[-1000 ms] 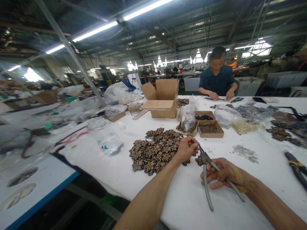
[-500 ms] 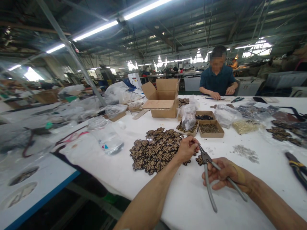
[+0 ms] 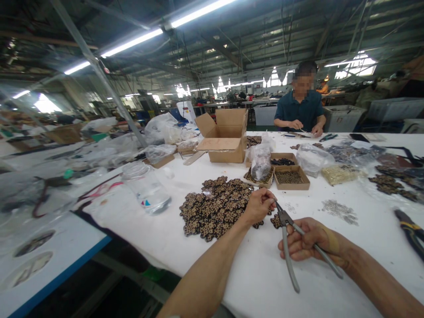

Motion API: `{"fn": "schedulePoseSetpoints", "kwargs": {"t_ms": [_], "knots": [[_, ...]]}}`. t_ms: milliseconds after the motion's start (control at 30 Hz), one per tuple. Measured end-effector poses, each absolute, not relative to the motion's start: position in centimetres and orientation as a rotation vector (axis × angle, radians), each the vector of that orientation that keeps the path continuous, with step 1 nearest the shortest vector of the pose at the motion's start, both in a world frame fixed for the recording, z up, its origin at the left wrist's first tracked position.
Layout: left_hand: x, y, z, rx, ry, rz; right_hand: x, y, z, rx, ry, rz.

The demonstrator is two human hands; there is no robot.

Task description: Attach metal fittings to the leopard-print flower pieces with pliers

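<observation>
Grey-handled pliers (image 3: 287,225) point up and left over the white table, their handles spread. My right hand (image 3: 306,240) is wrapped round the pliers between and about the handles. At the pliers' tips, my left hand (image 3: 260,205) pinches something too small to make out. Left of it lies a broad pile of brown and black flower-shaped pieces (image 3: 215,207). One such piece (image 3: 275,221) rests just beside the plier jaws. Small silvery rings (image 3: 340,212) are scattered to the right of my hands.
Beyond my hands stand small cardboard trays of parts (image 3: 291,178), plastic bags and an open cardboard box (image 3: 227,137). A clear plastic jug (image 3: 145,187) stands left; black-handled pliers (image 3: 410,232) lie right. Across the table, a person (image 3: 300,106) handles small items.
My hands and the pliers have hardly moved; the fingers of my right hand have shifted slightly on the handles. The person opposite has raised one hand and shifted the other.
</observation>
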State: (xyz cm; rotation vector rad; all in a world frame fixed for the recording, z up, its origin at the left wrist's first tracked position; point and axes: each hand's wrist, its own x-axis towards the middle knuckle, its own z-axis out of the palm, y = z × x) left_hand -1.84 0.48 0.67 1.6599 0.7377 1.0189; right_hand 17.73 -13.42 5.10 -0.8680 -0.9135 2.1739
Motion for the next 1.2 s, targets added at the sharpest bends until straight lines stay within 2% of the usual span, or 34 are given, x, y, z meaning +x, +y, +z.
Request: {"fn": "schedulePoseSetpoints", "kwargs": {"t_ms": [700,1200], "knots": [[-2.1,0.0,0.9,1.748,0.762,1.071,17.7,-13.0,4.1,-0.718,-0.959,2.178],[-2.0,-0.2,1.3,1.747,0.786,1.118,17.0,-13.1,4.3,-0.805,-0.873,2.104]]}}
